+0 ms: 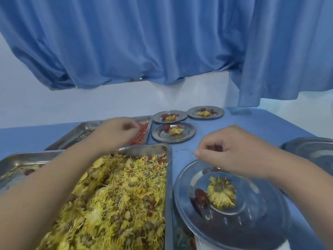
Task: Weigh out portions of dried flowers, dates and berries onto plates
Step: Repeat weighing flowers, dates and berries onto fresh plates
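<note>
A steel plate (252,230) near me carries one dried yellow flower (221,193) and a dark red date (201,194); it seems to rest on a white scale. My right hand (234,152) hovers over the plate's far rim, fingers curled round a few small red berries. My left hand (119,129) reaches over the far tray of red berries (139,134), fingertips pinched together; whether it holds berries I cannot tell. A large tray of dried yellow flowers (115,201) lies under my left forearm.
Three filled plates stand at the back: (173,132), (170,116), (206,112). An upturned steel plate (310,150) sits at the right edge. A blue curtain hangs behind the blue table (252,123).
</note>
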Available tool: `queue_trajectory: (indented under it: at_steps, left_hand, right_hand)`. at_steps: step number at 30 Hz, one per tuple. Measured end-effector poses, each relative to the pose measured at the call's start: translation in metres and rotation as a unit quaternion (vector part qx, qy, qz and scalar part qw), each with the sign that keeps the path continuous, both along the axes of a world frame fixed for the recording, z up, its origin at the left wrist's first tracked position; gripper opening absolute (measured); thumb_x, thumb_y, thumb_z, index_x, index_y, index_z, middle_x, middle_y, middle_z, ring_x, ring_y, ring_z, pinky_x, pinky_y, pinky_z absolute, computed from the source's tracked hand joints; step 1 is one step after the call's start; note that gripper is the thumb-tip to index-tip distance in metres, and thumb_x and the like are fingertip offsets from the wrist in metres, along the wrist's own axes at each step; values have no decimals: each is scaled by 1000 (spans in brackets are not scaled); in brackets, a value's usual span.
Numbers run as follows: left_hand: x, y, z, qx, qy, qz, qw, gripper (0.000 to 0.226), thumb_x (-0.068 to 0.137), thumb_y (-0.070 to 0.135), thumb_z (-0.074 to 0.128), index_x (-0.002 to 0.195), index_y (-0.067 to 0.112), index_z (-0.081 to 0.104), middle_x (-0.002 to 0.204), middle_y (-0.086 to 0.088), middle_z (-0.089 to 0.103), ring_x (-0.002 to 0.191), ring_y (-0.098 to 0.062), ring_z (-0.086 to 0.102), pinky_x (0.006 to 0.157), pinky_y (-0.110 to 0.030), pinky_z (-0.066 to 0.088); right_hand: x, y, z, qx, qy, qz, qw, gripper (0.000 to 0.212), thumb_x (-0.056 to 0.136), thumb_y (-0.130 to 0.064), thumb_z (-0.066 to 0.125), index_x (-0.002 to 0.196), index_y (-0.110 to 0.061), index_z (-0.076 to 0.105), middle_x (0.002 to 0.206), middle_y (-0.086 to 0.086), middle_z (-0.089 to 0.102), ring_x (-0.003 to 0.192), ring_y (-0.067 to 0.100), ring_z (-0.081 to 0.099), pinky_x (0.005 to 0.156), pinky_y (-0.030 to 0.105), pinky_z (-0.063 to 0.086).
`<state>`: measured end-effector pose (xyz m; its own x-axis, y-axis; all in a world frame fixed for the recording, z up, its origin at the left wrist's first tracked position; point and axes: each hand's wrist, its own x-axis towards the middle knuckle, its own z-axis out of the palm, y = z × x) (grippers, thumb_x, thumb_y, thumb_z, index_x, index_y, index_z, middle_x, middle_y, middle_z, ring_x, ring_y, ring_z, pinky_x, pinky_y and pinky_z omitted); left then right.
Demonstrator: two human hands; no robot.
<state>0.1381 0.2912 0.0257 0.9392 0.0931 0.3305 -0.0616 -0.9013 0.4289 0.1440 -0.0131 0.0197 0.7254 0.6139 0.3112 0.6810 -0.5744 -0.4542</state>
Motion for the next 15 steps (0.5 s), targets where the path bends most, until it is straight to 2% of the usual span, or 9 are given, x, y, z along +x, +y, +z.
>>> queue_trajectory:
  at_steps: [3, 5, 6, 9, 12, 14, 15]
  left_hand:
    - [32, 50, -8, -44, 18, 108, 993, 21, 94, 38, 56, 86, 23, 69, 80, 2, 69, 75, -18, 62, 61, -26, 41]
    - [52, 68, -16, -15, 66, 139, 988, 31, 96, 36, 53, 94, 10, 70, 87, -10, 71, 72, -21, 57, 62, -28, 39]
    - [60, 72, -21, 6, 88, 141, 986, 30, 96, 34, 52, 94, 9, 69, 91, -12, 70, 72, -19, 54, 63, -28, 38]
    - [84, 65, -32, 47, 136, 110, 983, 26, 94, 35, 55, 93, 13, 70, 100, -5, 71, 83, -15, 59, 74, -31, 45]
    - [102, 48, -42, 72, 229, 85, 967, 24, 92, 41, 59, 95, 21, 72, 101, 3, 69, 91, -15, 61, 81, -33, 46]
    - [113, 40, -48, 111, 282, 99, 948, 31, 93, 42, 57, 105, 17, 72, 111, 1, 65, 103, -20, 59, 96, -38, 45]
    - [118, 38, -50, 128, 287, 113, 943, 34, 93, 40, 57, 109, 14, 71, 116, -2, 65, 107, -22, 59, 98, -39, 45]
  right_hand:
    - [12, 7, -9, -7, -1, 2, 1000, 33, 83, -53, 51, 77, -24, 65, 64, -6, 62, 49, 3, 49, 50, 25, 44]
    - [17, 8, -12, -28, -10, 1, 1000, 35, 85, -52, 51, 73, -21, 63, 65, -5, 62, 52, 9, 53, 52, 30, 47]
    - [18, 7, -13, -32, -12, 0, 999, 35, 85, -51, 51, 72, -21, 63, 64, -5, 61, 54, 11, 54, 52, 32, 48]
    - [23, 4, -13, -19, -11, -8, 1000, 33, 83, -52, 50, 71, -23, 63, 60, -8, 59, 51, 9, 51, 52, 32, 47]
    - [26, 0, -11, -13, -18, -21, 1000, 35, 80, -56, 47, 74, -26, 64, 61, -9, 60, 53, 9, 53, 52, 31, 47]
    - [27, -3, -10, -7, -22, -20, 1000, 35, 79, -57, 46, 75, -28, 64, 61, -10, 60, 53, 9, 54, 51, 32, 48]
    - [28, -4, -10, -5, -24, -19, 1000, 35, 79, -58, 46, 74, -29, 64, 61, -10, 60, 53, 9, 54, 51, 32, 49]
